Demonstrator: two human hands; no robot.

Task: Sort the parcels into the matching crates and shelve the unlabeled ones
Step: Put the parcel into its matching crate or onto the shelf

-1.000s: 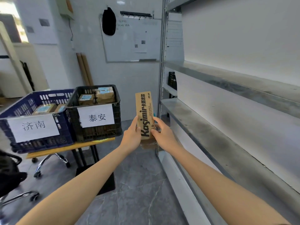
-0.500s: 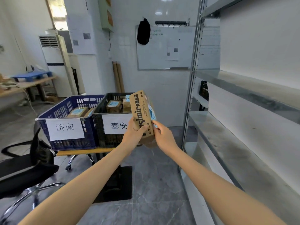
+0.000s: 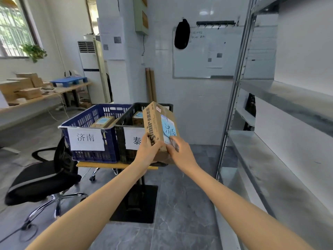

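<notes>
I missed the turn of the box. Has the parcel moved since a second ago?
Yes. The parcel has swung from beside the shelf upright to over the black crate, now showing its blue label.

A brown parcel [image 3: 156, 126] with a pale blue label, a blue crate [image 3: 93, 141], a black crate [image 3: 124, 141].

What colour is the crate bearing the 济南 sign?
Dark blue crate; the head view, the only one, shows it clearly.

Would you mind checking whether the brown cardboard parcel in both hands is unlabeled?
No, the brown cardboard parcel bears a blue handwritten label, the left hand and right hand gripping its lower end.
</notes>
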